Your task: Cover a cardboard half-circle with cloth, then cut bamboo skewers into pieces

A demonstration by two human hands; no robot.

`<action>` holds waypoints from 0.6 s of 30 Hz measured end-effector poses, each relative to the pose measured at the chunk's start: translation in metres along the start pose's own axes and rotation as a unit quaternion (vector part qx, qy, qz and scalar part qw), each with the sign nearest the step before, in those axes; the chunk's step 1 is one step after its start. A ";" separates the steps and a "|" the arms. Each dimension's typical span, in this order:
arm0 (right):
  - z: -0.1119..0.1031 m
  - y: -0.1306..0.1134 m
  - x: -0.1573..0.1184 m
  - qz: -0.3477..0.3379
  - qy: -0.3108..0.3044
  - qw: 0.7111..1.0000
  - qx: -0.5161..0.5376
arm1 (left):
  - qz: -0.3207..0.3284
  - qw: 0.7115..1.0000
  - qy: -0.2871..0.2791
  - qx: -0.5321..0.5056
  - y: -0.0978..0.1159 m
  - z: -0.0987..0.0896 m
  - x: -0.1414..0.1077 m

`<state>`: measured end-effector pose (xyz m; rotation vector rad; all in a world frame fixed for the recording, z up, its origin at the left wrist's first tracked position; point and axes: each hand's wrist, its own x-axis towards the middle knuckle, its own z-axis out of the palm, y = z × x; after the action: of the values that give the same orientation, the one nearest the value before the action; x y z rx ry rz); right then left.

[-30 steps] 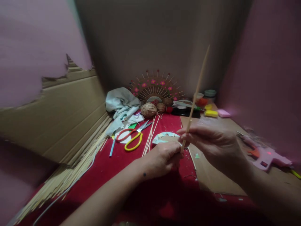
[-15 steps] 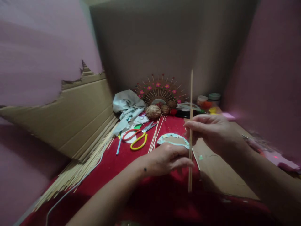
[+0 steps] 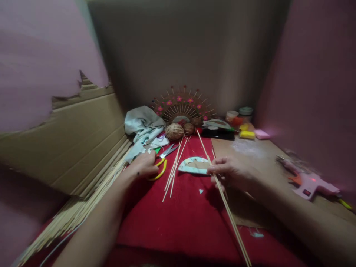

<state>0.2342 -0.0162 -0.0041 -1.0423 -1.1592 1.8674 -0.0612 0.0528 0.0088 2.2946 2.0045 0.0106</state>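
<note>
My right hand (image 3: 229, 170) pinches two thin bamboo sticks (image 3: 230, 217), which slant from the upper left toward the lower right. Behind its fingertips lies a half-round cardboard piece (image 3: 196, 166) with a pale blue fabric edge, partly covered. At the left, my left hand (image 3: 146, 165) has its fingers curled over the handles of a pair of scissors (image 3: 164, 167). One yellow handle loop and the blades show; the hand hides most of the red loop. Several loose sticks (image 3: 175, 168) rest on the red cloth between my hands.
A pink glue gun (image 3: 313, 183) with a red light lies at the right, on a cardboard sheet (image 3: 250, 207). Cut sticks (image 3: 75, 218) and corrugated cardboard (image 3: 91, 129) line the left. Twine balls (image 3: 174, 131), crumpled fabric (image 3: 144, 122) and a decorated fan (image 3: 182, 102) stand at the back.
My left hand has left the sticks and moved left onto the scissors. The sticks in my right hand have tipped from upright to slanted, and that hand is lower. The view has shifted right.
</note>
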 end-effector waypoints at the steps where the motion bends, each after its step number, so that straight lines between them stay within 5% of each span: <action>1: -0.002 0.001 0.000 0.003 -0.002 1.000 0.007 | -0.016 1.000 0.002 -0.010 -0.003 -0.001 0.000; 6: -0.011 0.004 0.001 -0.017 -0.024 0.999 0.013 | -0.075 0.994 0.062 -0.045 -0.016 -0.017 -0.004; 9: -0.013 0.003 0.000 -0.039 -0.054 0.997 0.024 | 0.045 0.991 0.073 -0.098 -0.006 -0.029 -0.019; 12: -0.014 0.000 -0.003 -0.065 -0.077 0.994 0.051 | 0.215 0.960 -0.016 -0.180 0.016 -0.032 -0.038; 18: -0.013 -0.004 -0.011 -0.054 -0.150 0.985 0.066 | 0.268 0.931 -0.108 -0.225 0.045 -0.025 -0.057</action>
<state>0.2506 -0.0197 -0.0012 -0.6269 -1.2147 2.0291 -0.0261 -0.0078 0.0403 2.3178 1.0809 0.2197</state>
